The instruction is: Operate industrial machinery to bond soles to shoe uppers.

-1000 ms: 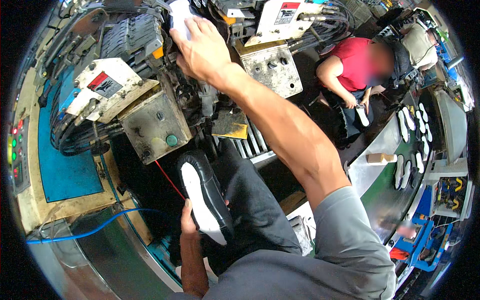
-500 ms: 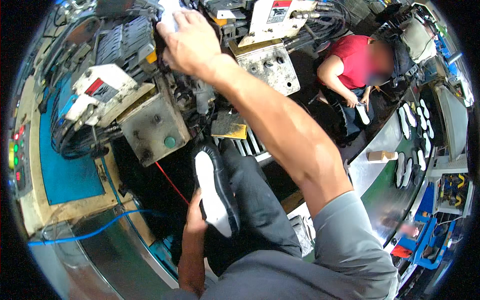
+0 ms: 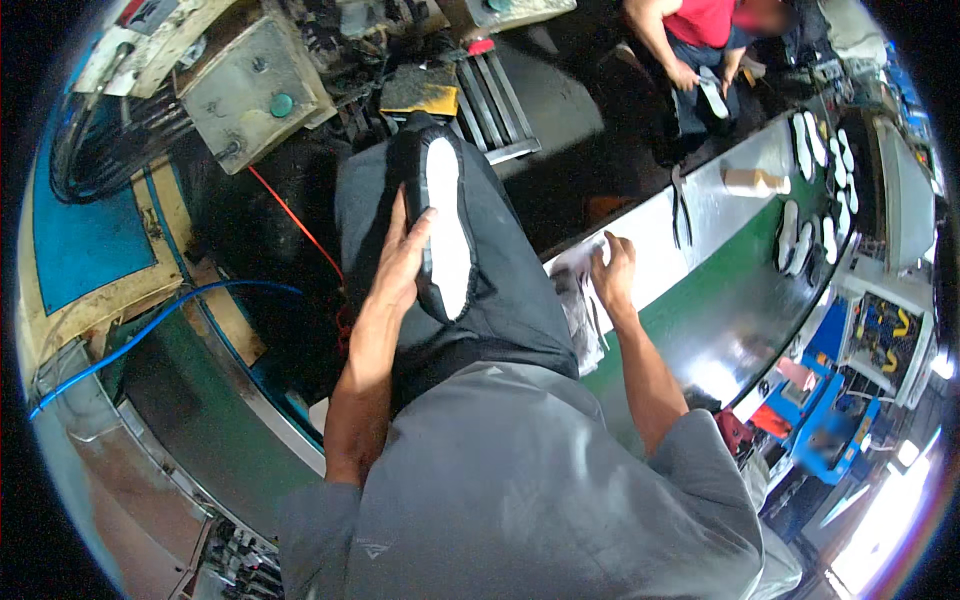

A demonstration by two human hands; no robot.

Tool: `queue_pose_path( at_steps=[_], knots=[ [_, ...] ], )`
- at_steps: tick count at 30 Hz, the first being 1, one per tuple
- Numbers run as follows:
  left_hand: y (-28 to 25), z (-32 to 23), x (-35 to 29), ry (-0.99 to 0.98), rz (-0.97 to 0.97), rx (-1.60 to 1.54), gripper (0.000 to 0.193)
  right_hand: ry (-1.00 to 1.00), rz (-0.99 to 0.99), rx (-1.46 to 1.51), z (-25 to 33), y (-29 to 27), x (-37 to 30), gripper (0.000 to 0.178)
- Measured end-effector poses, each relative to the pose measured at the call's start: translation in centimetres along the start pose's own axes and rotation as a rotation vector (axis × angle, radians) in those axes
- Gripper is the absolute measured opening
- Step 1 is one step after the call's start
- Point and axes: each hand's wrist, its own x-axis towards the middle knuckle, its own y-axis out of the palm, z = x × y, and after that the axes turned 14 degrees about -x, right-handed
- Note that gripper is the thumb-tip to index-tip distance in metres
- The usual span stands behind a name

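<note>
My left hand [image 3: 398, 262] grips a black shoe upper [image 3: 424, 196] along its left side, with the thumb over the edge of its white sole side [image 3: 447, 230]. The shoe lies bottom up over my dark-trousered thigh, its length pointing away from me. Off to the right, my right hand [image 3: 616, 275] is at the near end of the metal bench ledge [image 3: 655, 265], fingers curled inward. Whatever it pinches, if anything, is too small to make out. Beside it hangs a crumpled pale plastic or paper bundle [image 3: 582, 315]. Long dark-handled pincers [image 3: 681, 208] rest farther along the ledge.
Ahead stands a machine with a metal box [image 3: 250, 85] and a yellow-edged pedal [image 3: 420, 92]. A blue hose [image 3: 190, 292] crosses at left. Several white-soled shoes [image 3: 800, 240] and a tan bottle [image 3: 752, 182] stand on the right bench. A person in red [image 3: 702, 22] handles another shoe.
My right hand has come away from a white thing at the machine and down to the bench ledge. My left hand still holds the shoe. The view has shifted toward my lap.
</note>
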Motion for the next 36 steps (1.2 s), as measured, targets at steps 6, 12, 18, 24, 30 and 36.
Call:
queue_pose_path(
  at_steps=[6, 12, 18, 24, 30, 36],
  knots=[
    [-0.4, 2.5, -5.2, -0.091, 0.233, -0.330, 0.067, 0.171, 0.002, -0.164, -6.6, 0.8, -9.4, 0.055],
    [-1.3, 4.6, -6.5, 0.045, 0.181, -0.262, 0.067, -0.069, 0.051, -0.115, -4.0, 0.4, -11.9, 0.054],
    [-2.1, 8.2, -6.2, 0.481, -0.179, 0.775, 0.060, -0.080, 0.017, -0.151, -5.5, 2.4, -11.7, 0.045],
    [-1.6, 7.6, -4.7, 0.289, -0.110, 0.495, 0.056, 0.191, -0.026, 0.345, -9.3, 3.7, -8.7, 0.036],
    [-1.7, 6.4, -6.7, 0.167, 0.041, 0.066, 0.093, 0.252, 0.664, 1.430, 9.1, -11.4, 0.2, 0.061],
    [-1.7, 5.8, -6.6, 0.121, 0.107, -0.110, 0.110, -0.304, -0.034, 0.807, 16.5, -9.6, 0.2, 0.041]
  ],
)
